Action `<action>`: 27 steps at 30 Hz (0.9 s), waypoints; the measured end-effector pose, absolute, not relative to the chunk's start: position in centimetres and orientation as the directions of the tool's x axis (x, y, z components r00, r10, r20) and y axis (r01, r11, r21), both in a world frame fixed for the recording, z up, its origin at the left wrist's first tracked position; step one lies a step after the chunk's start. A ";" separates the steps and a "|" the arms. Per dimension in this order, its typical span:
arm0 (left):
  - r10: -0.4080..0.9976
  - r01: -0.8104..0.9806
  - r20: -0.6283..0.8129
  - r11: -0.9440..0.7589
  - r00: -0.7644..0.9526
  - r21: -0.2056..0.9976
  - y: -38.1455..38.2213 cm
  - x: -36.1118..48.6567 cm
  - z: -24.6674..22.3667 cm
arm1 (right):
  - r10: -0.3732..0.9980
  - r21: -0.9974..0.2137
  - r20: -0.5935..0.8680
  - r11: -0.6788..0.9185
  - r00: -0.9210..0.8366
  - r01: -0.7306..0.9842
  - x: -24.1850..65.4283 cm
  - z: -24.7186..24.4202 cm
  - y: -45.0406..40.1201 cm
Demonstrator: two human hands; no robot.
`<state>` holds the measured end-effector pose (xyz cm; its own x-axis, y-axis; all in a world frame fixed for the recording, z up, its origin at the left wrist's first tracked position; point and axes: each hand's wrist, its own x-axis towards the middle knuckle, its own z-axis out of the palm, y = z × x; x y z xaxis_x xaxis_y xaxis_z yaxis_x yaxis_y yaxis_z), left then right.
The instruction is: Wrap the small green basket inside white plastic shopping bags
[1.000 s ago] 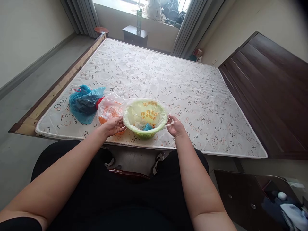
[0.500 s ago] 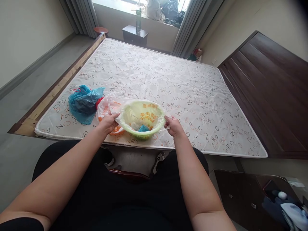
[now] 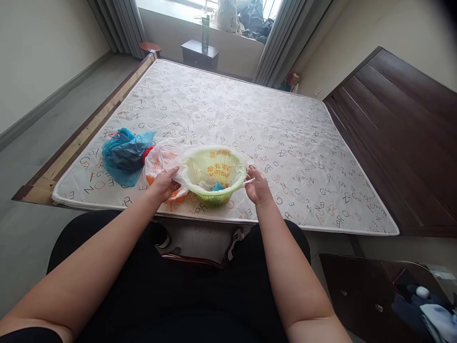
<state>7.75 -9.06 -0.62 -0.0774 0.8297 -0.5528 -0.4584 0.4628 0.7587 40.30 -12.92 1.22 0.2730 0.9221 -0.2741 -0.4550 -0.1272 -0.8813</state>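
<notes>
1. Basket [image 3: 214,197], green, stands on the mattress [image 3: 303,133] near its front edge, between the person's two hands.
2. Liner bag [image 3: 219,167], thin plastic with orange writing, covers the basket's inside and folds out over its rim.
3. At the bottom of the lined basket lie a blue scrap [image 3: 217,186] and some other small bits, too small to make out.
4. Left hand [image 3: 163,185]: thumb and fingers are together, pinching the liner bag's edge just beside the basket's rim.
5. Right hand [image 3: 257,186]: curled fingers have a narrow white end of the liner bag caught between them, at the opposite side of the rim.
6. White bag [image 3: 162,162], with orange print, lies just behind the left hand, partly hidden by it.
7. Blue bag [image 3: 126,155] sits farther left, with a red thing [image 3: 147,153] between it and the white bag.
8. Beyond the mattress, a bottle [image 3: 205,33] stands upright on a small cabinet [image 3: 201,55].
</notes>
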 end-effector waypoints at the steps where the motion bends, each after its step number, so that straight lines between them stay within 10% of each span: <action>1: 0.822 -0.461 -0.565 0.476 -0.070 0.749 -9.1 7.8 -0.5 | 0.923 -0.878 -0.273 -0.123 0.271 -0.463 40.2 1.2 -12.9; 13: 0.943 -0.492 -0.318 0.234 -0.094 0.839 -9.0 7.8 0.2 | 0.782 -0.799 -0.600 -0.575 0.170 -0.175 40.7 0.1 -13.3; 27: 0.918 -0.483 -0.298 0.142 -0.263 0.864 -8.9 7.5 -0.1 | 0.853 -0.844 -0.350 -0.107 0.388 -0.525 40.3 0.5 -12.2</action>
